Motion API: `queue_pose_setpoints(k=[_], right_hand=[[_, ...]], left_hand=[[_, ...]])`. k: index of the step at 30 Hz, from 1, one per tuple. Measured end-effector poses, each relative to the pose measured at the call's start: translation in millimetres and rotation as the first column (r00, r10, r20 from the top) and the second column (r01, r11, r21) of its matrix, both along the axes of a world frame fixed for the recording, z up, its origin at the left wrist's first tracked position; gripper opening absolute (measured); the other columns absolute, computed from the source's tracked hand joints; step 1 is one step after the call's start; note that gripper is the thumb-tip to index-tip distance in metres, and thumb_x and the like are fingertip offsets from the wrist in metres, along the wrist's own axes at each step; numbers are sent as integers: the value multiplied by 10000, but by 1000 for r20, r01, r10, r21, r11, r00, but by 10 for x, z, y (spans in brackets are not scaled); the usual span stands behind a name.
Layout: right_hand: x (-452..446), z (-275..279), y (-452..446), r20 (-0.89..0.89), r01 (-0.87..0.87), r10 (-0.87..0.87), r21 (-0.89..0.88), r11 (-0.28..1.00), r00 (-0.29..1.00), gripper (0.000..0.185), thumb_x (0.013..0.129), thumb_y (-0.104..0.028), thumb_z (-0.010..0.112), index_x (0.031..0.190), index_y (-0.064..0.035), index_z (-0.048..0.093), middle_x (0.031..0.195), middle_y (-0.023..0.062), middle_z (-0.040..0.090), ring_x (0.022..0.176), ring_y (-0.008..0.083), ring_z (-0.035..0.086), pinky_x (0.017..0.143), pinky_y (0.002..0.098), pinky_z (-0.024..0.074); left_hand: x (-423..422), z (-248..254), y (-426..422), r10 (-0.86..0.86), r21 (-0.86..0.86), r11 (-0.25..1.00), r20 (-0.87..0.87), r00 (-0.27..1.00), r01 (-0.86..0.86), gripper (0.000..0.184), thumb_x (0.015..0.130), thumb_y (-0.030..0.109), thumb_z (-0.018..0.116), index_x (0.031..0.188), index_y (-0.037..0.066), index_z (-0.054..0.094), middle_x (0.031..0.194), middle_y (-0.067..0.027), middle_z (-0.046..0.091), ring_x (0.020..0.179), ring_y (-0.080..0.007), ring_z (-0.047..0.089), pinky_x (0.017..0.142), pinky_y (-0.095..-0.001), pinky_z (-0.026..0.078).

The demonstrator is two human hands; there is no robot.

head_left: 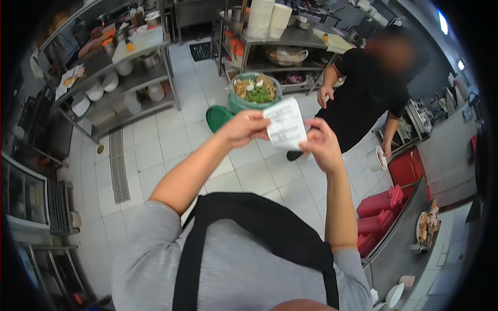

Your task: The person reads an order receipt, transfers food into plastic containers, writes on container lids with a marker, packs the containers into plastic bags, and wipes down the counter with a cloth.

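A white printed paper slip (285,124), like a receipt, is stretched between my two hands in front of my chest. My left hand (248,128) pinches its left edge between thumb and fingers. On the opposite side, my right hand (321,142) grips the right edge. Lines of dark print show on the slip, too small to read. Beyond it stands a green-lined bin (254,92) filled with leafy scraps, with a green lid (219,118) beside it on the floor.
A co-worker in black (358,98) stands at the right, holding a white tub (376,158). Steel shelving (129,111) with bowls is at the left. Stacked white containers (262,20) top a rack behind the bin. Red containers (378,223) sit by the right counter. A floor drain (118,166) runs along the tiles.
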State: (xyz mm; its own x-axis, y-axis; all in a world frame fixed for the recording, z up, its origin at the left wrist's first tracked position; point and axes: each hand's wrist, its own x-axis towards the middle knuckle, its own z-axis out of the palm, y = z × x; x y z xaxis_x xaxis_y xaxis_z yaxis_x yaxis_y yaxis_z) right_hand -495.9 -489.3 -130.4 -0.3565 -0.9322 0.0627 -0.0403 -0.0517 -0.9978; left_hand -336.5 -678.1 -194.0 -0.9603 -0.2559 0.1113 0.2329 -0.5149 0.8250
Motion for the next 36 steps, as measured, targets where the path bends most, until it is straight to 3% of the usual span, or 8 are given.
queue_pose_setpoints(k=[6, 11, 13, 17, 23, 27, 31, 36], right_hand=[[-117, -141, -421, 154, -77, 96, -123, 989, 983, 471, 739, 65, 620, 1150, -13, 403, 795, 76, 597, 625, 102, 547, 537, 210, 412], [13, -302, -558, 107, -206, 226, -173, 963, 968, 473, 754, 31, 643, 1160, -29, 406, 791, 59, 593, 695, 99, 554, 618, 210, 423], [86, -301, -537, 54, -270, 283, -176, 947, 958, 492, 755, 25, 648, 1178, -35, 403, 792, 49, 591, 714, 96, 553, 654, 212, 423], [-96, -419, -430, -45, -190, 185, -181, 965, 982, 472, 774, 33, 621, 1180, -57, 397, 868, 35, 547, 805, 85, 527, 705, 217, 418], [-1409, -605, 114, -297, 519, -568, -232, 823, 768, 282, 830, 10, 487, 1080, 8, 617, 966, 86, 607, 790, 123, 577, 658, 235, 483], [-2360, -986, 511, 48, 734, -747, -238, 637, 664, 240, 878, -52, 562, 1105, 23, 585, 1057, 137, 597, 921, 180, 592, 762, 264, 484], [-2853, -1235, 390, 147, 781, -789, -334, 528, 596, 269, 871, -43, 574, 1131, 23, 552, 1095, 141, 574, 964, 191, 575, 816, 291, 492], [-2997, -1170, -165, 153, 878, -881, -263, 400, 448, 303, 856, -3, 561, 1158, 24, 556, 1092, 102, 599, 959, 190, 576, 819, 275, 470]], left_hand=[[-67, 116, 349, 620, -67, 784, 111, 777, -617, 403, 846, 112, 627, 1215, 64, 474, 1197, -95, 521, 1069, -211, 543, 894, -333, 472], [55, -20, 518, 668, -709, 324, -297, 682, -626, 416, 800, 37, 628, 1197, 52, 504, 1173, -68, 543, 1048, -195, 536, 906, -313, 434], [121, -45, 506, 573, -467, 694, -103, 813, -548, 352, 817, 37, 610, 1160, 28, 532, 1099, -60, 585, 1022, -183, 556, 902, -304, 433], [456, -97, 299, 723, -241, 687, 131, 678, -686, 164, 901, 137, 552, 1029, 38, 577, 960, -56, 624, 894, -149, 613, 751, -272, 493], [1592, -127, -217, 935, -122, 355, 30, 354, -927, 244, 921, 238, 541, 1060, 40, 570, 1023, -71, 602, 986, -165, 578, 823, -301, 472], [2261, -98, -430, 919, 59, 386, -113, 378, -921, 326, 909, 243, 562, 1123, -3, 551, 1108, -102, 569, 1111, -192, 505, 955, -322, 394], [2714, -216, -1066, 984, -263, -10, -176, 38, -965, 368, 822, 18, 583, 1182, -6, 511, 1189, -117, 523, 1138, -190, 463, 977, -305, 360], [3123, 39, -2042, 967, -34, -223, -133, -216, -974, 934, 730, -148, 590, 1425, 174, 56, 1250, -168, 455, 1142, -222, 460, 959, -359, 397]])
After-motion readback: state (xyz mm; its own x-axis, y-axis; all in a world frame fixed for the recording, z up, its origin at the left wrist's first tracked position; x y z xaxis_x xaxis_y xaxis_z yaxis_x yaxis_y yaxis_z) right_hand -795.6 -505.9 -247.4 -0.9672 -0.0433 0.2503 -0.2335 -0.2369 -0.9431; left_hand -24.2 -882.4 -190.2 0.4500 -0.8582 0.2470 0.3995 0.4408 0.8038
